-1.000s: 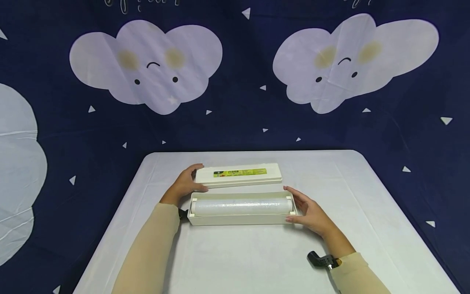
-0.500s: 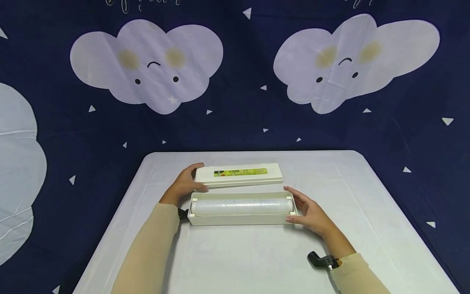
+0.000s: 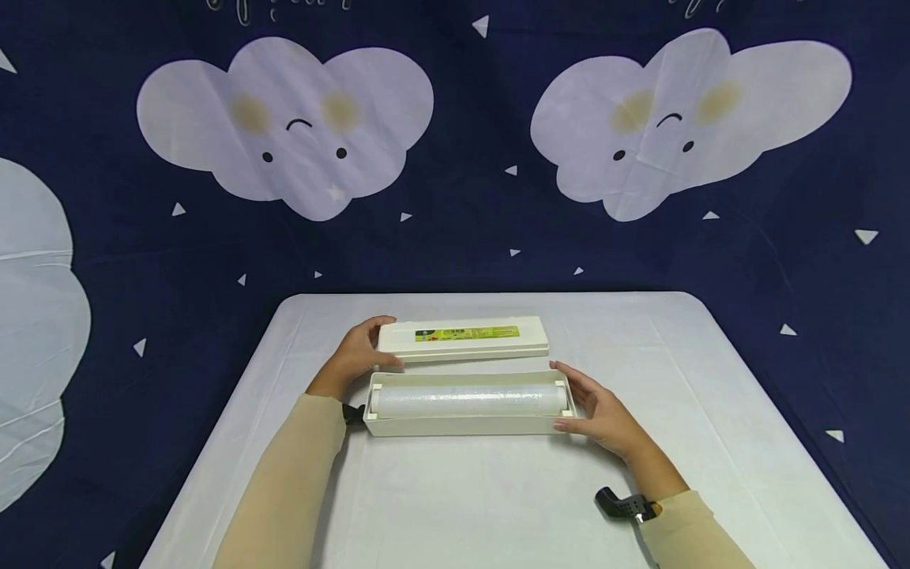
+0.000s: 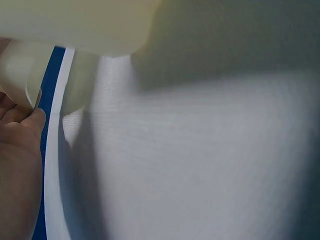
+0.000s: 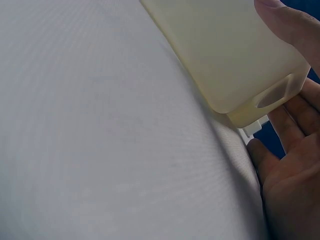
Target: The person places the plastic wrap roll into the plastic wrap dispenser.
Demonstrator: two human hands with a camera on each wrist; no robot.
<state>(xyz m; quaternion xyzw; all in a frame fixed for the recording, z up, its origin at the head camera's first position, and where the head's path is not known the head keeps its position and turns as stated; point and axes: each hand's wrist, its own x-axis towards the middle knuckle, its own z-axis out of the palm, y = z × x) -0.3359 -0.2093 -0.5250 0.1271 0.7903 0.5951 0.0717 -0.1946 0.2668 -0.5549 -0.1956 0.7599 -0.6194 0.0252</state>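
A long, cream-coloured plastic box (image 3: 462, 427) lies lengthwise on the table without its lid. Inside it is a roll of clear cling film (image 3: 465, 401). My right hand (image 3: 600, 415) holds the box's right end, thumb at the front wall and fingers behind; the right wrist view shows an oval slot in that end wall (image 5: 292, 95). Just behind the box is its cream lid (image 3: 398, 338), which carries a yellow-green label (image 3: 467, 333). My left hand (image 3: 353, 356) grips the lid's left end between thumb and fingers, also seen holding the lid (image 4: 35, 62) in the left wrist view.
A white cloth covers the table (image 3: 455, 506). Behind it hangs a dark blue curtain (image 3: 469, 237) printed with clouds and small triangles. A black camera mount (image 3: 622, 503) is strapped to the right wrist, close above the table.
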